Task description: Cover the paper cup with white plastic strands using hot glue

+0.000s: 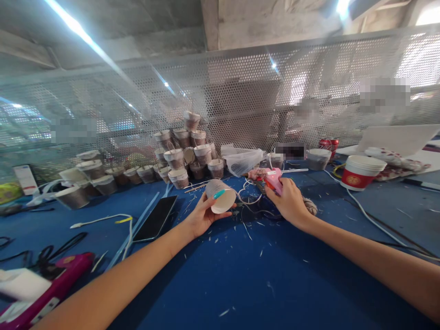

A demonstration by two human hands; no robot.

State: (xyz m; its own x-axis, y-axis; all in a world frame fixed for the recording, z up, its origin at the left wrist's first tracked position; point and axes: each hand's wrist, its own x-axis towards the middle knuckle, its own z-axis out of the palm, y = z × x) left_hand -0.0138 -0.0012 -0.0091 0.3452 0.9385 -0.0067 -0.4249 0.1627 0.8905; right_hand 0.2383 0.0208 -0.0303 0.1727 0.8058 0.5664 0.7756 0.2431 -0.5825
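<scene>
My left hand [203, 213] is closed round a small paper cup [227, 201] wrapped in grey-brown cord. The cup is tilted, its pale round end facing me. In my right hand [288, 199] is a pink glue gun [274, 179], its nozzle pointing left, just beyond the cup and apart from it. A ball of cord [310, 206] lies partly hidden behind my right wrist. Loose white cord [249, 201] curls on the table between the two hands.
Wrapped cups with handles [174, 158] are stacked at the back; more cups [92, 169] stand left. A phone [155, 219] lies beside my left forearm, near a magenta power strip [65, 275]. Red-and-white paper cups [360, 173] and cables are on the right. Scraps litter the blue table [240, 275].
</scene>
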